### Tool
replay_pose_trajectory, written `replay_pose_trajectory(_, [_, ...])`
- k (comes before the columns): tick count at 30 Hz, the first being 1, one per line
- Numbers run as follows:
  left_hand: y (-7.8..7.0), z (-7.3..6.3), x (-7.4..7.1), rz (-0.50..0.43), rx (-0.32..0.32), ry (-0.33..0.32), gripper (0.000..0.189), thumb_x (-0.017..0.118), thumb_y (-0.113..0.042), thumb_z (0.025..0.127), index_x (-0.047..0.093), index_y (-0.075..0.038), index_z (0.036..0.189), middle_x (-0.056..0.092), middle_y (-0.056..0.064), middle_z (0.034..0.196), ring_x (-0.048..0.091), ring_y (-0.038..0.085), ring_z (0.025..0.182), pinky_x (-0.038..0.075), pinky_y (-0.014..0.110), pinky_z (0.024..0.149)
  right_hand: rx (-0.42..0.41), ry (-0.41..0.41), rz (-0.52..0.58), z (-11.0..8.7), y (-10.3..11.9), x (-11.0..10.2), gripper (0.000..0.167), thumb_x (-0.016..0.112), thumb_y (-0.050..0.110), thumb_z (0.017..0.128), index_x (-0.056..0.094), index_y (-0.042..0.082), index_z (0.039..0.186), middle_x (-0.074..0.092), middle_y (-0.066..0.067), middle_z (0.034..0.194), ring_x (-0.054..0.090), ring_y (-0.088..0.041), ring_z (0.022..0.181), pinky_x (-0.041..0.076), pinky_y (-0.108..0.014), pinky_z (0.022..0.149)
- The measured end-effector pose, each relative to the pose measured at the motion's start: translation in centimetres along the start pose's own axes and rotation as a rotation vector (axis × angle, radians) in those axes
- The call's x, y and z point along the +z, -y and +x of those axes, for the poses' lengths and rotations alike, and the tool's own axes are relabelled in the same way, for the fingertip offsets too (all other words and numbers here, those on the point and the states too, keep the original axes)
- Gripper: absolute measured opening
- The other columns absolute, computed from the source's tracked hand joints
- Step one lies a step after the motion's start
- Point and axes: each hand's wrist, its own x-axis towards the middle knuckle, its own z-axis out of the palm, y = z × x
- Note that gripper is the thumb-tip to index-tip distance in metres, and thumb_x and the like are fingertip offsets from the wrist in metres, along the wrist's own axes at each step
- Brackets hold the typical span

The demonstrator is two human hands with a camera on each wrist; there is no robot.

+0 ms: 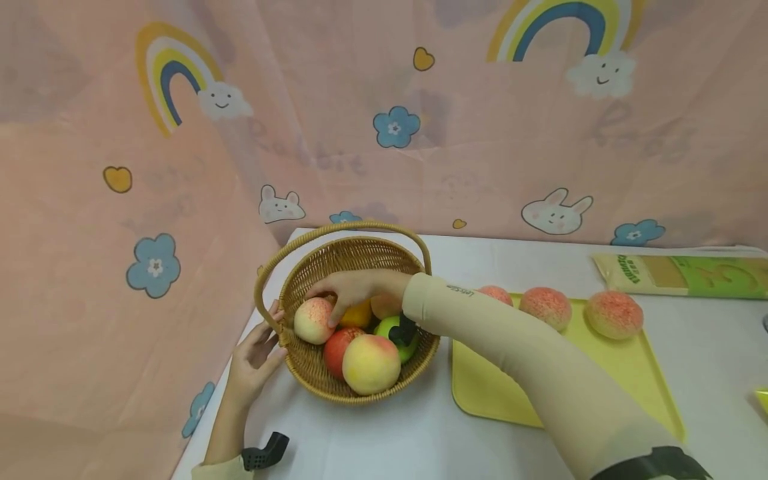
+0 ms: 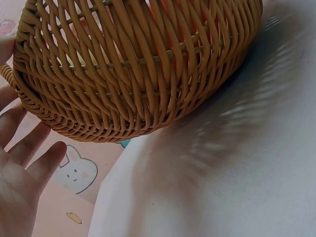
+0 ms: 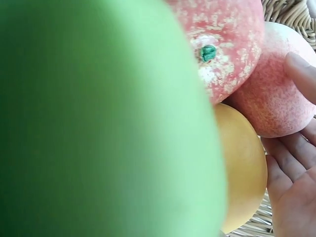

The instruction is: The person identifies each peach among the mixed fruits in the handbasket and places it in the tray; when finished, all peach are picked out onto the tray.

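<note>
- Writing, sleeve: dark print runs along your right sleeve (image 1: 510, 333), beginning "Let"; the rest is too small to read surely.
- Writing, packet: a beige and green packet (image 1: 690, 275) at your far right carries bold lettering, turned on its side and not legible.
- Writing, backdrop: faint lettering shows on the pink backdrop (image 1: 336, 80), too pale to make out.
- Basket, one, woven brown wicker, arched handle: the basket (image 1: 360, 250) stands at your left of the tray.
- Contents, in hand: a pale peach (image 1: 313, 321) with red speckling, inside the basket by its left wall; your right grip (image 1: 348, 288) has it, thumb and fingers closed about its sides.
- Contents, remaining: red fruit (image 1: 341, 353), yellow-pink peach (image 1: 371, 365) nearest you, green fruit (image 1: 396, 337), orange fruit (image 1: 357, 313), and a tan-orange round fruit (image 1: 386, 305) partly under your wrist.
- Left grip (image 1: 252, 367): at the basket's left rim by the handle's foot, in a loose hold, other fingers spread.
- Tray, one, yellow: the tray (image 1: 636, 380) bears three speckled pink-red balls (image 1: 615, 315) along its far side, the leftmost partly behind your sleeve.
- Surface: white counter (image 1: 372, 440).
- Room: backdrop printed with rainbows, smiling clouds, rabbits, blue flowers and yellow hearts.
</note>
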Motion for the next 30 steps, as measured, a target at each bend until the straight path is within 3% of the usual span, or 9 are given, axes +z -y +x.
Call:
replay_pose_trajectory(12, [0.1, 0.0, 0.0, -0.010, 0.006, -0.004, 0.051, 0.053, 0.020, 0.080, 0.039, 0.021, 0.129, 0.023, 0.031, 0.150, 0.027, 0.018, 0.143, 0.037, 0.022, 0.107, 0.023, -0.091, 0.061, 0.1, -0.3, 0.6, 0.055, 0.078, 0.010, 0.077, 0.056, 0.015, 0.127, 0.056, 0.001, 0.125, 0.051, -0.012, 0.114, 0.041, -0.024, 0.099])
replay_pose_trajectory(19, [0.2, 0.0, 0.0, -0.010, 0.008, -0.001, 0.051, 0.052, 0.020, 0.080, 0.039, 0.020, 0.130, 0.022, 0.030, 0.151, 0.027, 0.018, 0.143, 0.037, 0.022, 0.108, -0.079, -0.184, -0.169, 0.4, -0.4, 1.0, 0.053, 0.081, 0.018, 0.074, 0.056, 0.012, 0.120, 0.054, -0.001, 0.124, 0.049, -0.013, 0.115, 0.041, -0.022, 0.097])
replay_pose_trajectory(21, [0.2, 0.0, 0.0, -0.007, 0.002, -0.002, 0.052, 0.052, 0.020, 0.080, 0.039, 0.020, 0.130, 0.022, 0.029, 0.151, 0.028, 0.018, 0.143, 0.037, 0.022, 0.108, -0.085, -0.184, -0.176, 0.4, -0.4, 1.1, 0.053, 0.081, 0.018, 0.074, 0.055, 0.012, 0.120, 0.053, -0.002, 0.124, 0.049, -0.014, 0.116, 0.041, -0.022, 0.098])
replay_pose_trajectory(24, [0.2, -0.1, 0.0, -0.003, -0.010, -0.004, 0.052, 0.052, 0.020, 0.081, 0.039, 0.020, 0.131, 0.023, 0.028, 0.152, 0.028, 0.016, 0.143, 0.037, 0.021, 0.108, -0.066, -0.168, -0.124, 0.4, -0.3, 1.2, 0.053, 0.079, 0.013, 0.075, 0.054, 0.011, 0.121, 0.054, -0.002, 0.124, 0.049, -0.014, 0.117, 0.041, -0.024, 0.099])
replay_pose_trajectory(30, [0.2, -0.1, -0.1, 0.002, -0.009, -0.004, 0.052, 0.052, 0.020, 0.081, 0.039, 0.020, 0.131, 0.022, 0.029, 0.151, 0.028, 0.016, 0.143, 0.037, 0.022, 0.107, 0.059, -0.136, 0.008, 0.3, -0.4, 1.6, 0.059, 0.078, 0.009, 0.076, 0.053, 0.021, 0.128, 0.056, 0.005, 0.125, 0.050, -0.010, 0.114, 0.042, -0.024, 0.097])
